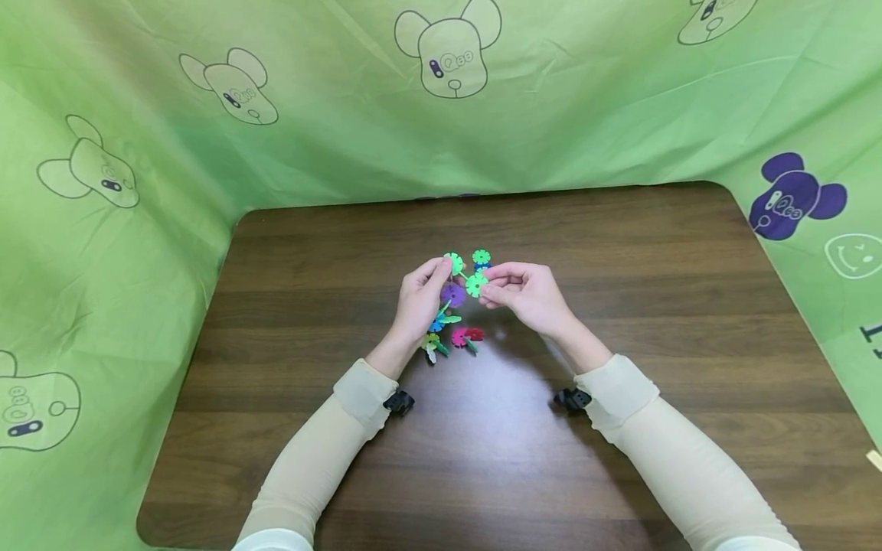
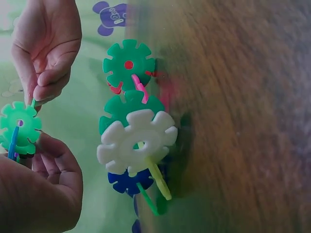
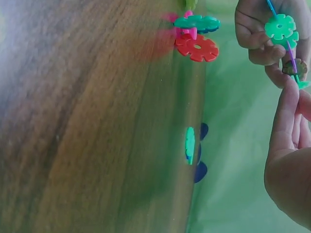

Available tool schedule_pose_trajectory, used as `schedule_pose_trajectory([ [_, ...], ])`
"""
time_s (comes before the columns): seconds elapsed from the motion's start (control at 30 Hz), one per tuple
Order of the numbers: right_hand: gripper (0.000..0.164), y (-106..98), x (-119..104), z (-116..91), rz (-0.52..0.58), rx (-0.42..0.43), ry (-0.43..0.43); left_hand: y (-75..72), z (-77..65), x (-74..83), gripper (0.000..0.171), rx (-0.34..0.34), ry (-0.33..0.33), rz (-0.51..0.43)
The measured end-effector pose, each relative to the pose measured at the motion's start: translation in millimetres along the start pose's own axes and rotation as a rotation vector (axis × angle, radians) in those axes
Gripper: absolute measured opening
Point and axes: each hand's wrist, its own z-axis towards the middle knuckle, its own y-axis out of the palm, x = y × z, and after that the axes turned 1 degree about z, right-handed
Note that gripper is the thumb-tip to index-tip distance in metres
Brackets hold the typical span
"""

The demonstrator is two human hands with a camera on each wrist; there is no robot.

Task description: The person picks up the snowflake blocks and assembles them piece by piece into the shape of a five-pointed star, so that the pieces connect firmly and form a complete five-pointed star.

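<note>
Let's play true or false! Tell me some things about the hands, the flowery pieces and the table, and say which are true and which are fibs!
1. The left hand pinches a green flower-shaped piece. True.
2. The right hand holds nothing. False: it pinches a second green piece.
3. The tabletop is bright white. False: it is brown, with a wood look.
4. A red piece is joined to a pink piece. True.
5. The white piece has nothing joined to it. False: a yellow-green piece is attached.
6. The backdrop is green. True.
</note>
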Motion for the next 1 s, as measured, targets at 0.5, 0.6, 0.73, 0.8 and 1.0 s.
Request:
schedule_pose_trajectory([
  [0.5,0.025,10,-3,3,0.071,0.039,0.064,-0.6,-1.1,-2.4,0.041,0.012,-0.027,-0.072],
  [0.6,0.025,11,-5,3,0.051,0.033,0.069,-1.3,-0.9,-1.1,0.04,0.024,-0.026,-0.071],
  [0.73,0.027,9,-7,5,0.012,-0.006,0.082,-4.7,-0.4,1.3,0.04,0.031,-0.046,-0.073],
  [0.8,0.029,7,-8,7,-0.018,-0.036,0.095,-7.3,-0.2,1.6,0.041,0.033,-0.06,-0.074],
  [1.0,0.037,0,-4,9,-0.206,-0.112,0.129,-20.1,2.3,3.4,0.039,0.072,-0.08,-0.157],
])
